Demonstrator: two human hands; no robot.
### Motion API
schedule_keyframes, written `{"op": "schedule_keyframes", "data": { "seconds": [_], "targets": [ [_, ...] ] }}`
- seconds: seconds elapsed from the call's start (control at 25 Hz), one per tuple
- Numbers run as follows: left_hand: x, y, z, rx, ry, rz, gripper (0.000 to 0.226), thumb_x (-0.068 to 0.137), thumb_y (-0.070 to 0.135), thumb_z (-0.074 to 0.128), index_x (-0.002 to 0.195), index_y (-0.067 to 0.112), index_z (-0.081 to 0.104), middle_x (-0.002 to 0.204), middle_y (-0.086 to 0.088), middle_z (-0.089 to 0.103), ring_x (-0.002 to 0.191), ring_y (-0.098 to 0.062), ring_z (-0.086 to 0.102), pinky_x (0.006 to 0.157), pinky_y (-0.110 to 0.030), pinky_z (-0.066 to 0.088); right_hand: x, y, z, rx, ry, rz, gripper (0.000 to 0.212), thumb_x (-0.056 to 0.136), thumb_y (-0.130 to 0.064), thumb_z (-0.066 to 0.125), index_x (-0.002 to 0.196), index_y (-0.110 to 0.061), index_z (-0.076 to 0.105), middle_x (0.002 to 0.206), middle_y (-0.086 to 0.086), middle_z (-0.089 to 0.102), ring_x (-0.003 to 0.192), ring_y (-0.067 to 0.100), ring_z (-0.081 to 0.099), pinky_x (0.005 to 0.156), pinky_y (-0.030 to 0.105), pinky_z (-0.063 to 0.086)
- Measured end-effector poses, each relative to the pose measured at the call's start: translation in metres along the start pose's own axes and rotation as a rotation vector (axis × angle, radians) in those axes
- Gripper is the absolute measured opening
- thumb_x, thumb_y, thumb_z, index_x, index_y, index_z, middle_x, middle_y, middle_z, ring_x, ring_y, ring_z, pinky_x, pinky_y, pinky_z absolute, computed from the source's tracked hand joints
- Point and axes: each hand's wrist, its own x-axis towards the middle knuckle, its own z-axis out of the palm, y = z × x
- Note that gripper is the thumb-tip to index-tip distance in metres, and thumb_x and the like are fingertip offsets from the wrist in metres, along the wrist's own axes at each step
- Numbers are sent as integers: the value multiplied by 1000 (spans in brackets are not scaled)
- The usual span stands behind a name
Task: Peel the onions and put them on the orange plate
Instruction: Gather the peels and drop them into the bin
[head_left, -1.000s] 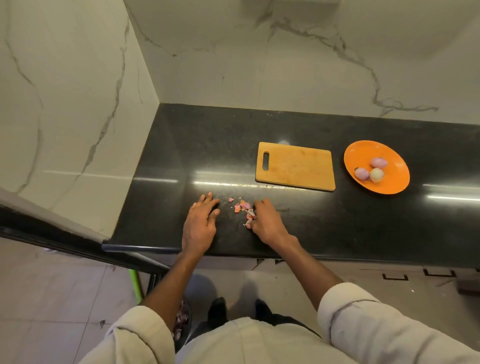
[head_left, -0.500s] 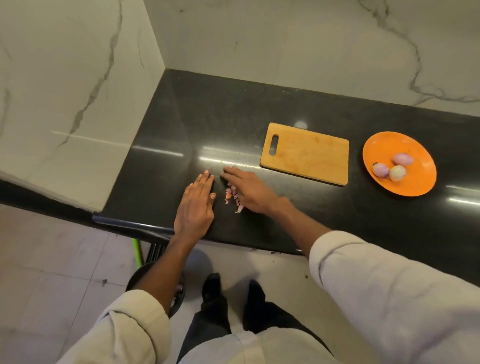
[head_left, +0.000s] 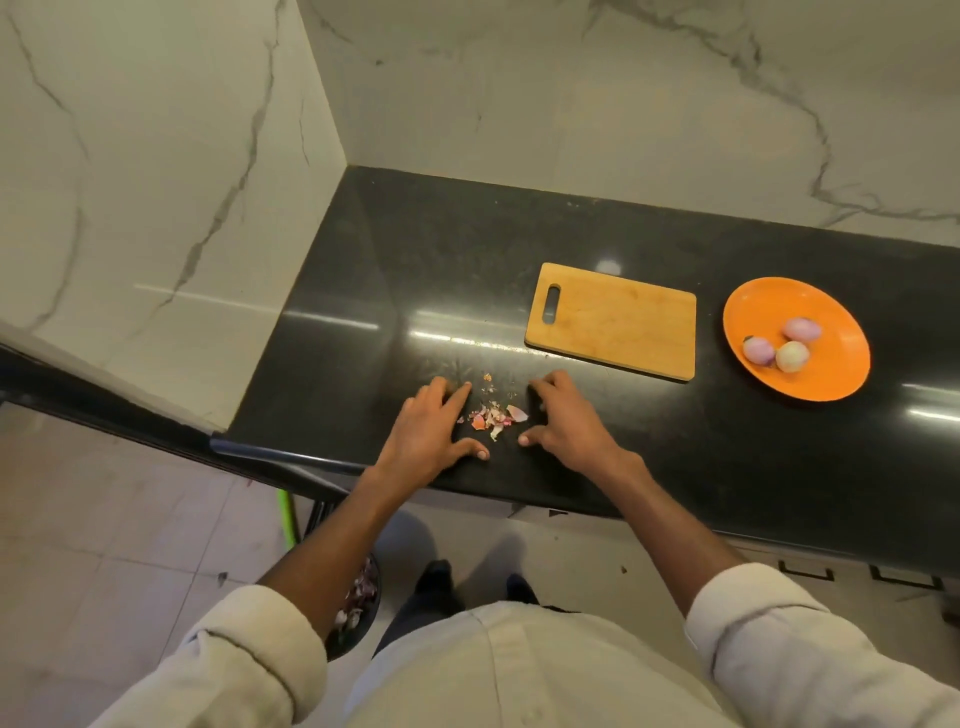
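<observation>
Three peeled onions (head_left: 779, 345) lie together on the orange plate (head_left: 836, 374) at the right of the black counter (head_left: 415, 260). A small heap of pink onion peels (head_left: 493, 415) lies near the counter's front edge. My left hand (head_left: 434, 434) rests flat on the counter just left of the heap, fingers straight and thumb spread. My right hand (head_left: 566, 421) rests on the counter just right of the heap, fingers bent a little, holding nothing. The peels sit between the two hands.
A wooden cutting board (head_left: 615, 319) lies between the peels and the plate. Marble walls close the counter at the back and left. Below the edge, a dark bin (head_left: 358, 608) with peels stands on the tiled floor beside a green stick (head_left: 285, 519).
My right hand has drawn back from the left side of the heap to its right side. My left hand stays flat beside the peels, which now lie uncovered between both hands.
</observation>
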Motion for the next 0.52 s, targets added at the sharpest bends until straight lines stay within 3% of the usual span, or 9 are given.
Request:
{"op": "schedule_keyframes", "data": {
  "seconds": [0.08, 0.2, 0.28, 0.44, 0.52],
  "targets": [
    [9, 8, -10, -90, -85, -43, 105, 80, 50, 88, 164, 13, 36, 139, -7, 50, 123, -26, 57, 104, -40, 51, 4, -12, 10, -45, 8, 28, 55, 87, -20, 84, 134, -7, 59, 129, 5, 46, 109, 24, 58, 100, 40, 53],
    [22, 14, -21, -170, -71, -93, 103, 73, 35, 96, 158, 14, 41, 120, -6, 64, 110, -27, 65, 92, -39, 52, 14, -33, 23, -13, 97, -4, 33, 87, -14, 82, 115, -6, 67, 117, 7, 51, 99, 26, 58, 90, 40, 51],
    [33, 14, -29, -209, -90, -108, 101, 72, 26, 97, 156, 15, 41, 110, -7, 70, 104, -27, 69, 89, -41, 54, 25, -40, 23, -13, 103, -53, 32, 86, -11, 81, 115, -6, 70, 112, 8, 53, 98, 28, 58, 85, 38, 49],
    [46, 7, -37, -221, -137, -41, 66, 70, 19, 96, 127, 20, 64, 106, -2, 76, 100, -25, 72, 87, -40, 57, 42, -46, 14, -28, 63, -184, 32, 90, -11, 76, 121, -9, 69, 116, 7, 53, 97, 23, 56, 81, 30, 45],
    [48, 6, -35, -232, -112, -55, 57, 72, 16, 93, 124, 20, 70, 105, -3, 78, 100, -26, 74, 88, -40, 58, 46, -43, 15, -55, 55, -226, 31, 90, -7, 73, 120, -10, 68, 117, 5, 51, 96, 22, 55, 81, 30, 46]
  ]
}}
